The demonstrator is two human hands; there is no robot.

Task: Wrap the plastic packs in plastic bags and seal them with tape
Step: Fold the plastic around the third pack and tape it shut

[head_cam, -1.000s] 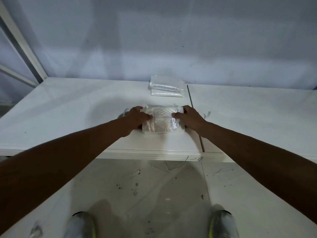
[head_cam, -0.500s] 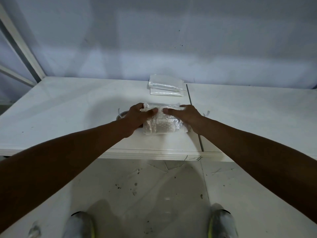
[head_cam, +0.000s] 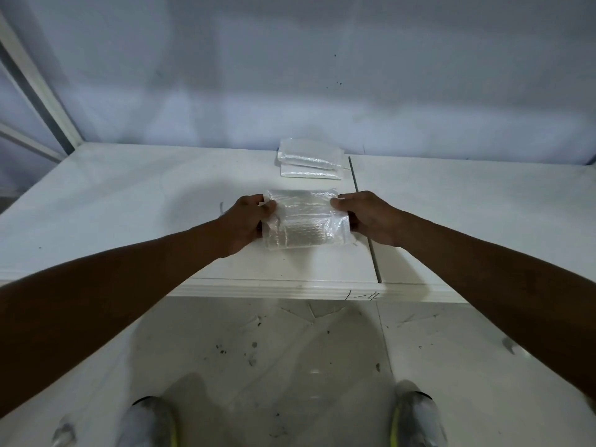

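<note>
Left hand (head_cam: 245, 220) and right hand (head_cam: 367, 217) pinch the wrapped pack (head_cam: 304, 224) by its ends.

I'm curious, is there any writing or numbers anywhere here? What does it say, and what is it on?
"1-4": handwritten mark on the front edge of the white table; the first stroke may be a slash instead.
Wrapped pack, gripped by the left hand and the right hand: no print to read.
Stack of packs at the back: no print to read.

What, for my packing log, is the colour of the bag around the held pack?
The bag is clear, see-through plastic; head view shows it best.
</note>
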